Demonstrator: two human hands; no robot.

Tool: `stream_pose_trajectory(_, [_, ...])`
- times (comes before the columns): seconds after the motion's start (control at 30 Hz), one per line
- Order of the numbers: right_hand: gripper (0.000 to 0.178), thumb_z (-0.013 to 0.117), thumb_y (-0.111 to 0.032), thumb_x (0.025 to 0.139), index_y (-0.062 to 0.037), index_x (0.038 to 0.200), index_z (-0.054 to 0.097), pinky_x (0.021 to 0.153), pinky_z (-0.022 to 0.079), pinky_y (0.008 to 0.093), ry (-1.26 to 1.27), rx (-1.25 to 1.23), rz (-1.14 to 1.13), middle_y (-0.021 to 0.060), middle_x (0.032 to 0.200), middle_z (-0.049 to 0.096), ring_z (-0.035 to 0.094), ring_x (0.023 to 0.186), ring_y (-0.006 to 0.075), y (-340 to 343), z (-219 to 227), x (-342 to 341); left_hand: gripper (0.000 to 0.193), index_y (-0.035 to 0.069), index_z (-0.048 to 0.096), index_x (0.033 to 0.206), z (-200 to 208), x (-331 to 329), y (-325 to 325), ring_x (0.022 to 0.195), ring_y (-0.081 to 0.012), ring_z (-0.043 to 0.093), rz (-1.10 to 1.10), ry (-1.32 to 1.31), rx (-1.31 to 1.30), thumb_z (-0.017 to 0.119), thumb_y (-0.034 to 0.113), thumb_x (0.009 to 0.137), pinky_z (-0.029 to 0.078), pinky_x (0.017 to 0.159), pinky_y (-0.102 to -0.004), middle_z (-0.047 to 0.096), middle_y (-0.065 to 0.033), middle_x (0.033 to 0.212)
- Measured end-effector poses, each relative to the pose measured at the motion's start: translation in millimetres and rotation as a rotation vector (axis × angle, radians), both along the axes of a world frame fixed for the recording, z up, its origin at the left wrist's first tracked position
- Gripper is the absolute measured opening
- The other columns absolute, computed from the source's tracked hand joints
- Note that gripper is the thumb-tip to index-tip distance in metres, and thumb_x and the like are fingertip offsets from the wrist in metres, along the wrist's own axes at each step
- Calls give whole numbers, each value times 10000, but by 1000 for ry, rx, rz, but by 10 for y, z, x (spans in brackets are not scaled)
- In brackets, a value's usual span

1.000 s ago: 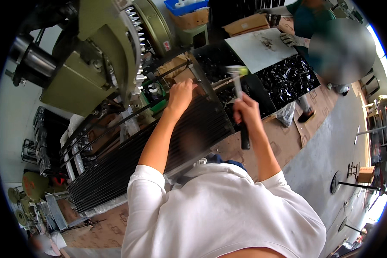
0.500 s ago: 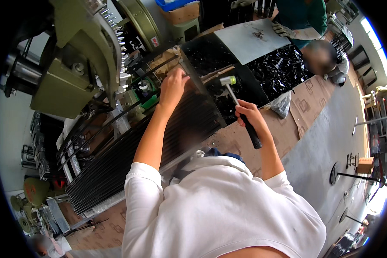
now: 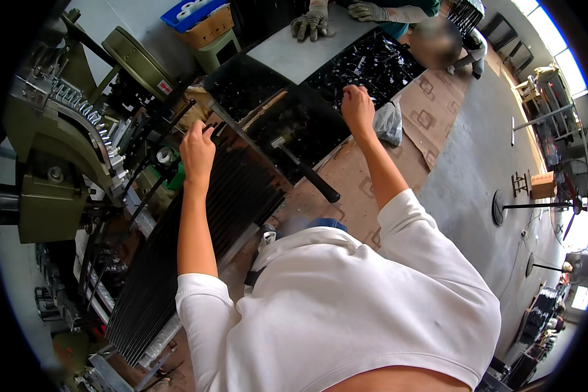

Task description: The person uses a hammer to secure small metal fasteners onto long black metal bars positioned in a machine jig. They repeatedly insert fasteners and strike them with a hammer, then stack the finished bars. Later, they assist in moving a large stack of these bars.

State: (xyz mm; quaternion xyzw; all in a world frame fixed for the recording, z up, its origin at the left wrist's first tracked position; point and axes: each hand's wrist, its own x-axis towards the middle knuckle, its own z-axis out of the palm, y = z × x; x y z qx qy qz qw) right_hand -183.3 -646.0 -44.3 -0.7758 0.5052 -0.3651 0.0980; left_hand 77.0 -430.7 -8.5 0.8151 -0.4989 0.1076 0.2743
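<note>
My left hand (image 3: 198,153) is closed at the far end of a row of long black tubes (image 3: 183,228), with a dark tube end showing by its fingertips. Over the tray of small shiny black pieces (image 3: 372,62), my right hand (image 3: 358,110) has its fingers bent together. Whatever they hold is hidden or too small to name. A hammer (image 3: 310,175) with a black grip and a metal shaft lies near the front edge of the dark work surface (image 3: 320,124), no hand on it.
A green machine (image 3: 52,189) with a row of springs stands at the left. Across the bench, a co-worker's gloved hand (image 3: 310,25) rests on a grey sheet (image 3: 284,52). A clear plastic bag (image 3: 389,124) sits beside the tray; patterned brown covering (image 3: 431,117) lies on the floor.
My right hand has let go of the hammer and moved forward to the small black pieces. The hammer now lies down. The view has shifted; my left hand stays by the tube ends.
</note>
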Motion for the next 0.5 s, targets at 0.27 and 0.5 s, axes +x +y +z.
stream_pose_trajectory(0.27, [190, 650, -92, 640, -169, 812, 672, 753, 370, 353, 209, -115, 340, 63, 931, 469, 456, 910, 246, -157, -223, -58, 201, 3, 526, 886, -3, 56, 18, 818, -358, 554, 54, 97, 56, 551, 199, 848, 438, 677, -424, 581, -179, 830])
stream_pose_trajectory(0.5, [135, 731, -175, 631, -129, 751, 686, 749, 400, 360, -288, -80, 277, 61, 908, 563, 502, 885, 253, -606, -95, -37, 383, 80, 431, 1193, 52, -380, 126, 1116, -308, 422, 68, -130, -74, 540, 236, 861, 270, 976, -557, 455, -107, 1161])
